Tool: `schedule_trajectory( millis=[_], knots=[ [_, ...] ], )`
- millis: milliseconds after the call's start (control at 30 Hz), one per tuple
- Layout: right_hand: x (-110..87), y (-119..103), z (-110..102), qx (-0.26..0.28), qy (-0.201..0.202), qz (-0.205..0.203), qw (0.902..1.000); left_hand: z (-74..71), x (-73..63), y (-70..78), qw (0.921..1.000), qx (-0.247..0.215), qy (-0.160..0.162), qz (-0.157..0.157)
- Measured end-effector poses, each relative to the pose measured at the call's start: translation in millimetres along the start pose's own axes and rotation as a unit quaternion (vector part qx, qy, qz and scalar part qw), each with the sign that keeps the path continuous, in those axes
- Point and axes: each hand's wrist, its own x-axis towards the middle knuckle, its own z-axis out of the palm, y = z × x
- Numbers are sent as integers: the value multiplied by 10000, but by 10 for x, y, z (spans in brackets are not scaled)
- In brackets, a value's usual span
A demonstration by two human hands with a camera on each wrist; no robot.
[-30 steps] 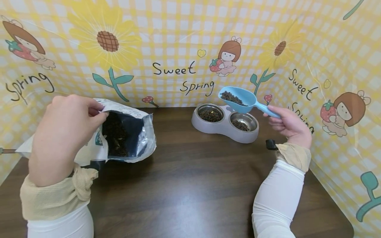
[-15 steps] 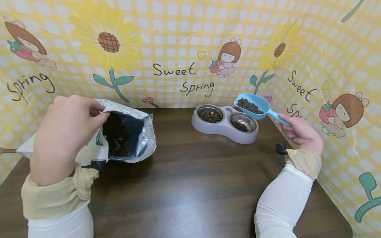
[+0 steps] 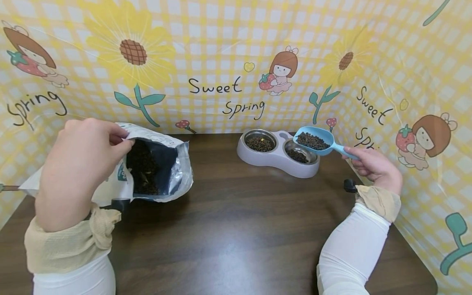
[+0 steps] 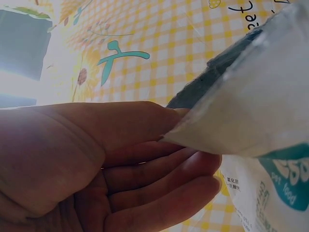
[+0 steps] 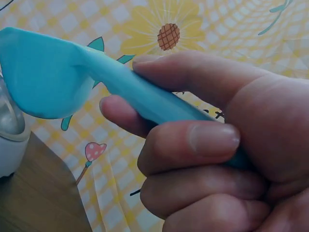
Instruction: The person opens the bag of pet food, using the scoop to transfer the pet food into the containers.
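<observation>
At the left, my left hand (image 3: pixel 82 164) pinches the upper edge of a white pet food bag (image 4: pixel 251 101) between thumb and finger. The mouth of the bag gapes toward the right, showing dark kibble (image 3: pixel 144 170) against the lining. My right hand (image 3: pixel 376 164) grips the handle of a light-blue scoop (image 5: pixel 53 72), fingers curled round it. Dark kibble (image 3: pixel 311 141) lies in the scoop, which hangs above the right bowl and covers part of its rim. The double pet bowl (image 3: pixel 263 161) has two steel dishes, each with some kibble in it.
A brown wooden table (image 3: pixel 228 229) carries the bag and the double bowl. A yellow checked cloth (image 3: pixel 214 41) with flowers and figures rises behind and along the right side. The bowl stands close to that cloth at the back.
The right hand has moved rightward and slightly down with the scoop, then the scoop has come a little lower. It was tilted more at first and is now nearer level. Left hand and bag stay put.
</observation>
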Motion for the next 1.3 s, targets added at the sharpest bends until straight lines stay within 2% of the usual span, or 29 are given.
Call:
schedule_trajectory(
  millis=[467, 700, 1300],
  knots=[
    [-22, -68, 67, -868, 71, 216, 9960, 0, -7, -1, 10000, 25, 28, 22],
    [-9, -105, 92, -1051, 87, 243, 9941, 0, -9, -23, 9999, -7, 85, 117],
    [12, -164, 114, -1391, 56, 123, 9902, -4, -10, -19, 10000, -27, 50, 71]
  ],
)
